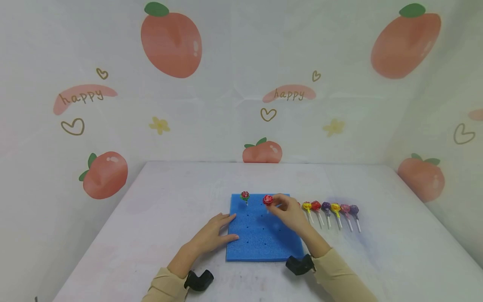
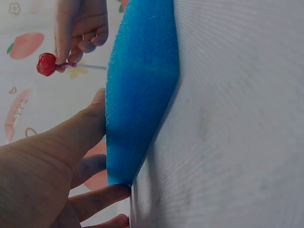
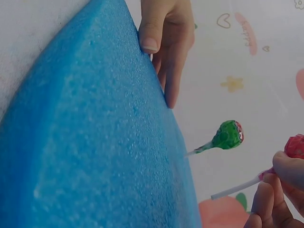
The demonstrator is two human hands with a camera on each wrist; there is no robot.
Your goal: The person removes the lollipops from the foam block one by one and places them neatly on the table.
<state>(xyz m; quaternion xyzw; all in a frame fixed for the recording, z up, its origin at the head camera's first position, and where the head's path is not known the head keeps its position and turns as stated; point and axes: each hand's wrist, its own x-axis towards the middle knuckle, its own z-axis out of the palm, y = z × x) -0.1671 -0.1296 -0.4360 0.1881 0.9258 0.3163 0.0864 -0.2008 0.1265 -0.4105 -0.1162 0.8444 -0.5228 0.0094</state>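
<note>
A blue foam board (image 1: 260, 253) with several small holes lies on the table. My left hand (image 1: 211, 234) rests at its left edge, thumb and fingers spread and extended onto the foam. Over the board's far part, my right hand (image 1: 289, 213) pinches a red lollipop (image 1: 268, 199) just below its wrapped head. Its white stick (image 3: 235, 190) points down toward the board; in the right wrist view the stick's tip shows free beside the foam. A green-and-red lollipop (image 3: 229, 135) stands upright in the board's far left corner, its stick partly sunk in the foam.
Right of the board, several lollipops lie in a row, among them a yellow one (image 1: 335, 207), a red one (image 1: 316, 205) and a purple one (image 1: 354, 209). My right hand partly covers the row's left end. A printed cloth backdrop (image 1: 226, 126) rises behind the table.
</note>
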